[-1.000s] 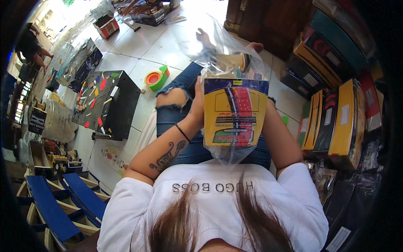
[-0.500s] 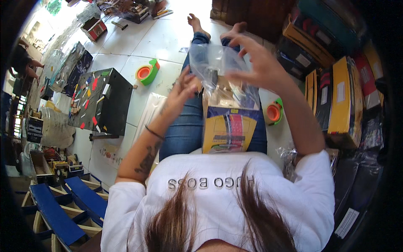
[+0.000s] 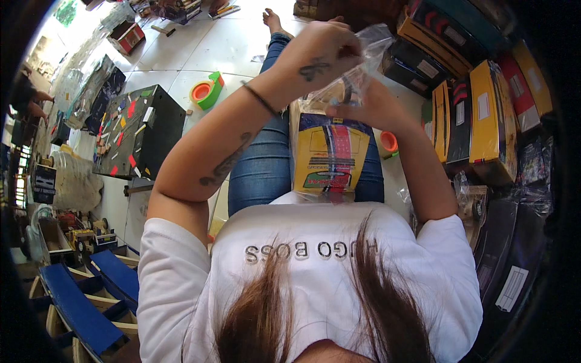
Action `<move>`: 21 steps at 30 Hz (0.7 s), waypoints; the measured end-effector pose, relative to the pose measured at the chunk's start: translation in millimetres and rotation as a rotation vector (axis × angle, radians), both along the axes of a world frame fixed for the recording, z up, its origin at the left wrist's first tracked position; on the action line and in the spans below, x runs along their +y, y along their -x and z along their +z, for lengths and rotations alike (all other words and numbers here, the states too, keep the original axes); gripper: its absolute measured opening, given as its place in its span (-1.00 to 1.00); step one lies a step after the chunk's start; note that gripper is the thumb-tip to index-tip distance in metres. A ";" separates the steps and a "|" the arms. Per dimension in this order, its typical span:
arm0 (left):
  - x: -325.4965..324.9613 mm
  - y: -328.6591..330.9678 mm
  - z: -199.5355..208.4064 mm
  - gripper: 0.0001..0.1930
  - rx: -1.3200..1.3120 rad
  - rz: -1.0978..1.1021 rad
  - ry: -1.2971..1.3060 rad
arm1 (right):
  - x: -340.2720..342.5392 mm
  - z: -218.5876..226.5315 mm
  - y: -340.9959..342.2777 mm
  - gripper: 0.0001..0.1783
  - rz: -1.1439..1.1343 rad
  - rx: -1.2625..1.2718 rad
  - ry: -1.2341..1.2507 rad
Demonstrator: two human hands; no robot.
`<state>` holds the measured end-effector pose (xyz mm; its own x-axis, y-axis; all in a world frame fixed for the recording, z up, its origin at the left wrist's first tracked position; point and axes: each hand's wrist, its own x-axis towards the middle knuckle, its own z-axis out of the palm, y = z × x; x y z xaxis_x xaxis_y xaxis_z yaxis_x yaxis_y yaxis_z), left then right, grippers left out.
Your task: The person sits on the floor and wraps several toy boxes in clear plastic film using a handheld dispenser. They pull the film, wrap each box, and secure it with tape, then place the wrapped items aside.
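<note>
Upper centre of frame: left hand (image 3: 336, 45), fingers clenched on the gathered end of a clear plastic bag (image 3: 376, 41). Right hand (image 3: 376, 106) lies against the bag just below; whether its fingers grip cannot be told. Centre: the bag encloses a yellow, dark-blue-edged, red-striped panelled item (image 3: 331, 151) over blue denim jeans (image 3: 259, 172).

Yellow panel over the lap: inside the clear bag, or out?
Inside: the clear bag shows past the lower edge of the yellow panel, its loose end at the left hand.
</note>
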<state>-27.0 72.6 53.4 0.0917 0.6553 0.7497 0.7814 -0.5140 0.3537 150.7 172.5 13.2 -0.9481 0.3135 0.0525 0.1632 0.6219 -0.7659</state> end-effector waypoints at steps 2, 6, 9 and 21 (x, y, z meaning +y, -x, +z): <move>-2.4 0.6 4.5 -0.69 -0.038 0.042 0.070 | 3.7 5.8 -1.2 0.03 -0.004 0.036 0.057; -26.3 18.1 3.0 -0.55 -0.004 0.136 0.151 | 1.8 12.9 -3.1 0.15 -0.094 0.190 0.116; -20.4 14.8 -5.2 -0.68 -0.048 0.044 0.526 | -8.4 5.8 4.3 0.13 0.032 0.138 0.177; -95.2 -17.2 -4.5 -0.23 0.097 0.007 0.025 | -22.6 5.6 20.8 -0.72 -0.063 0.262 0.426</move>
<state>-9.8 -22.6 48.9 0.1588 0.6743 0.7212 0.8161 -0.5007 0.2886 129.9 149.9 18.8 -0.8986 0.4153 0.1414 -0.0418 0.2398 -0.9699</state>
